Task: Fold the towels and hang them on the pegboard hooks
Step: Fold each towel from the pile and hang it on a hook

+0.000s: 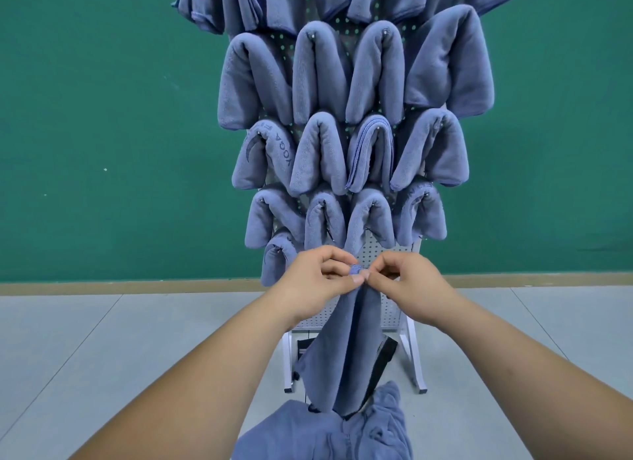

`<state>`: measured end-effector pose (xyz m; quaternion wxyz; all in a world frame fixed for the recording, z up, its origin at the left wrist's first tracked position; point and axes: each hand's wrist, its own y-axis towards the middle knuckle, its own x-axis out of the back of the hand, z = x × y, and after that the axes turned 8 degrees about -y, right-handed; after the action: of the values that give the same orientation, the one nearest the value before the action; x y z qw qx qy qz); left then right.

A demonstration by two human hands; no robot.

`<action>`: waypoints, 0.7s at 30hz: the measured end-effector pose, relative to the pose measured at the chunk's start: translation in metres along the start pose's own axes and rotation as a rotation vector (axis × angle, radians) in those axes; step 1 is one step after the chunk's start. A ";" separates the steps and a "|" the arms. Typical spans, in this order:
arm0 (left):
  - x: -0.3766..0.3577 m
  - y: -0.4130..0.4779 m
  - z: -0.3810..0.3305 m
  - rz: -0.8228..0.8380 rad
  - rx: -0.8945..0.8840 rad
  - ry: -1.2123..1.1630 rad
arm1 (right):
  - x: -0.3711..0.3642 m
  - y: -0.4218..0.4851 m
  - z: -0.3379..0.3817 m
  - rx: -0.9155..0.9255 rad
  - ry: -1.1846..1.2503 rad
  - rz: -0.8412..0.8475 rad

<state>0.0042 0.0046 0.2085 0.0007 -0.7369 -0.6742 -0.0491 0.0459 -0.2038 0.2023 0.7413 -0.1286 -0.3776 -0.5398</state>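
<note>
Forearms enter from the two lower corners of the frame and converge at lower centre.

**Risk at the fingers:** the left hand (318,278) and the right hand (407,281) hold the towel (346,350) only by a small bunch of its top edge. Thumb and forefinger of each hand pinch it, the tips nearly touching. So narrow a grip may slip and drop the cloth onto the heap of towels (325,432) at bottom centre.

**Risk at the cloth:** the towel hangs as a long, loose drape, not visibly folded to the compact shape of the hung towels (318,76) above. Its lower end reaches the heap. Lifting may drag or snag it there, or on the dark strap-like object (383,363) behind it.

**Risk at the board:** the bare patch of pegboard (378,252) lies just behind the knuckles, closely ringed by hung towels above and to the left. A careless push could dislodge one from its hook (386,32). No free hook shows in the bare patch, so the target cannot be told.

**Pose:** the other fingers of both hands are curled toward the palms, with the backs of the hands facing up. The wrists sit at about the same height in the frame. Both arms reach forward, the left from lower left and the right from lower right.
</note>
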 end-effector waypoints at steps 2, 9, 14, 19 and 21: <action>0.002 0.000 0.002 -0.002 -0.024 0.060 | 0.001 0.000 0.001 0.011 0.032 0.022; 0.006 0.006 0.008 -0.015 -0.075 0.253 | 0.004 0.000 -0.011 0.006 0.026 0.160; 0.006 0.008 0.013 -0.006 -0.071 0.318 | 0.000 0.000 -0.011 0.018 -0.018 0.131; 0.007 0.010 0.011 -0.059 -0.114 0.428 | 0.000 0.001 -0.011 0.022 -0.015 0.149; 0.012 0.011 0.005 -0.128 -0.144 0.450 | 0.003 0.002 -0.013 0.022 -0.058 0.159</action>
<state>0.0165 0.0158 0.2050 0.0951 -0.6615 -0.6971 -0.2599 0.0534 -0.2131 0.1960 0.7718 -0.1656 -0.3933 -0.4714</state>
